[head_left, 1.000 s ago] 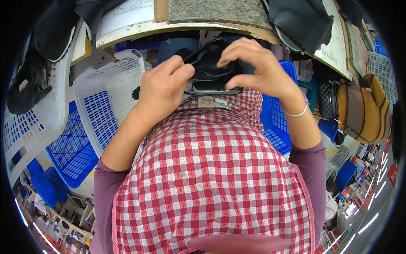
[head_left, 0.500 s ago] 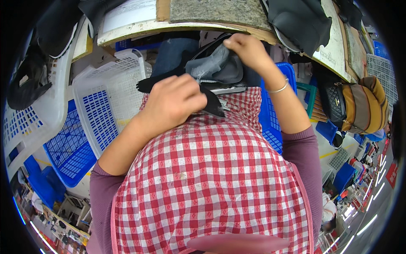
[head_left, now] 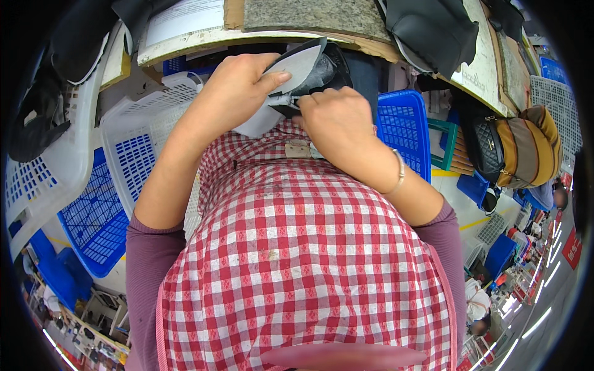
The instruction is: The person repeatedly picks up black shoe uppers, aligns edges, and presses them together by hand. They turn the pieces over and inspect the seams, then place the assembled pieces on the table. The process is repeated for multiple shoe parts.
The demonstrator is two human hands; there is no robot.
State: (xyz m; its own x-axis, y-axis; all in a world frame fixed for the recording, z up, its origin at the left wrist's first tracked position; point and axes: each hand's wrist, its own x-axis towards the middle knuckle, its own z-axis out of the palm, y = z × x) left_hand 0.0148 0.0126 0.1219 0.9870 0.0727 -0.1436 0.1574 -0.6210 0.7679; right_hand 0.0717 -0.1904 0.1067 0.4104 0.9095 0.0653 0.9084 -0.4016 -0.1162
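Observation:
In front of my lap, my left hand (head_left: 241,89) is closed on a black shoe-upper piece (head_left: 298,67), thumb across its pale grey lining. The piece is tilted up so the lining faces me. My right hand (head_left: 340,120) is closed beside it, fingers curled at a small dark edge below the lining; whether that edge belongs to the same piece, I cannot tell. A white flap (head_left: 258,122) hangs under my left hand. Behind the piece lies a dark, shiny grey-black thing (head_left: 337,65), partly hidden by it.
A workbench with a stone slab (head_left: 315,17) runs across the far side, black shoe uppers (head_left: 433,34) on it. A white basket (head_left: 127,151) stands left, blue crates (head_left: 93,216) beneath it. A blue basket (head_left: 405,123) stands right, near a striped bag (head_left: 532,148).
My right hand has come down and inward from the grey film-like material. My left hand has moved up and forward, and the black piece now shows its pale lining.

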